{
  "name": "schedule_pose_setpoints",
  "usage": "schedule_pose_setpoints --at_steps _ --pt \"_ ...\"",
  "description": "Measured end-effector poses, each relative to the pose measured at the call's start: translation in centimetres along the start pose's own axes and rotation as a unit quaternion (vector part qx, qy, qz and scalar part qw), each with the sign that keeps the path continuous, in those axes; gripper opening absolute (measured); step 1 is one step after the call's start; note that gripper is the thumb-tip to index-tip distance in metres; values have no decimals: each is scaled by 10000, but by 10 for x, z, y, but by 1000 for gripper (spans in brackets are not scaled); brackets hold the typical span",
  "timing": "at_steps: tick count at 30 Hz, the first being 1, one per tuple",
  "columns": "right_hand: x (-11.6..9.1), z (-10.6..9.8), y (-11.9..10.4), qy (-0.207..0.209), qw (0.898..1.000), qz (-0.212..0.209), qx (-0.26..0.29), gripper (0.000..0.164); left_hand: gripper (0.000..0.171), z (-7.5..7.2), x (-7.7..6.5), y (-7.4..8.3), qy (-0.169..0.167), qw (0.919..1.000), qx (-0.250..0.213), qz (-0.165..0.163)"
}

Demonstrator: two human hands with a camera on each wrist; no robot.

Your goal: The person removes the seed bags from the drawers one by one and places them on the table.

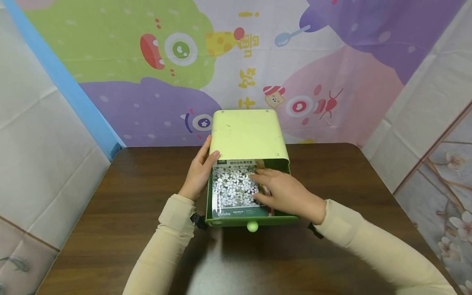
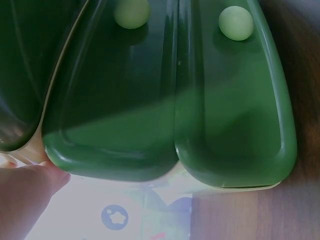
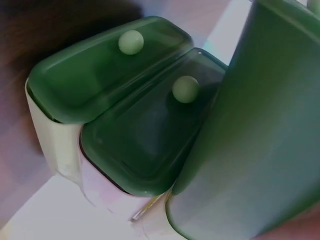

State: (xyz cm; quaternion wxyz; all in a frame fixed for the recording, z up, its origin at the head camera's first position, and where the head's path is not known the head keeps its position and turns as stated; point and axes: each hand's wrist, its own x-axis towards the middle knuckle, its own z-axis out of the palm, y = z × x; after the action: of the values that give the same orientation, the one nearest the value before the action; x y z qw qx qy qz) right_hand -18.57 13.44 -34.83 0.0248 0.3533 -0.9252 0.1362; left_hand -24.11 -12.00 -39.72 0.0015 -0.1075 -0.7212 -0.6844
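A pale yellow-green cabinet (image 1: 248,133) has its top green drawer (image 1: 265,221) pulled out toward me. Inside the drawer lies a packet (image 1: 236,188) printed with small white flowers, with other packets partly showing at its right edge. My right hand (image 1: 287,192) reaches into the drawer, its extended fingers touching the packet's right side. Against the cabinet's left side rests my left hand (image 1: 198,176), thumb on the top's front corner and fingers along the wall. Part of the left hand (image 2: 27,195) shows at the lower left in the left wrist view.
Two lower drawers stand closed under the pulled-out one: a middle drawer (image 2: 115,105) and a bottom drawer (image 2: 235,110), each with a round light-green knob. The cabinet stands on a dark wooden table (image 1: 140,205), near a cartoon-printed backdrop (image 1: 147,102).
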Motion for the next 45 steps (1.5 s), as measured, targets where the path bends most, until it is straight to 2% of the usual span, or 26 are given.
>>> schedule_pose_setpoints --at_steps 5,8,11,13,16,19,26,28,35,41,45 --pt "-3 -3 -1 -44 9982 130 586 53 64 0 0 0 3 10000 -24 -48" --pt "-5 -4 -1 84 9938 231 1083 54 64 0 0 1 -21 10000 -21 -16" --pt "-6 -3 0 350 9852 290 1651 54 63 0 -1 2 -30 10000 -1 38" --pt "-6 -3 1 539 9746 395 2138 53 64 0 -2 3 -44 10000 4 78" --pt "-4 -3 2 655 9466 678 3084 51 64 0 -3 3 -46 10000 -24 85" --pt "-1 -5 3 720 9133 1038 3873 49 63 0 -3 3 -48 10000 -53 69" --pt "7 -7 1 868 8390 1752 5079 35 63 0 -2 2 -33 10000 -71 40" --pt "9 -7 2 862 8253 1840 5269 35 63 0 -2 2 -49 9999 -82 28" --pt "9 -9 3 616 8103 1919 5503 39 64 0 -2 2 -58 9999 -91 13" --pt "10 -7 2 158 8102 1968 5519 39 64 0 -2 2 -75 9999 -108 43" --pt "11 -4 2 -179 8143 2042 5430 49 64 -1 -3 1 -91 9999 -101 57"
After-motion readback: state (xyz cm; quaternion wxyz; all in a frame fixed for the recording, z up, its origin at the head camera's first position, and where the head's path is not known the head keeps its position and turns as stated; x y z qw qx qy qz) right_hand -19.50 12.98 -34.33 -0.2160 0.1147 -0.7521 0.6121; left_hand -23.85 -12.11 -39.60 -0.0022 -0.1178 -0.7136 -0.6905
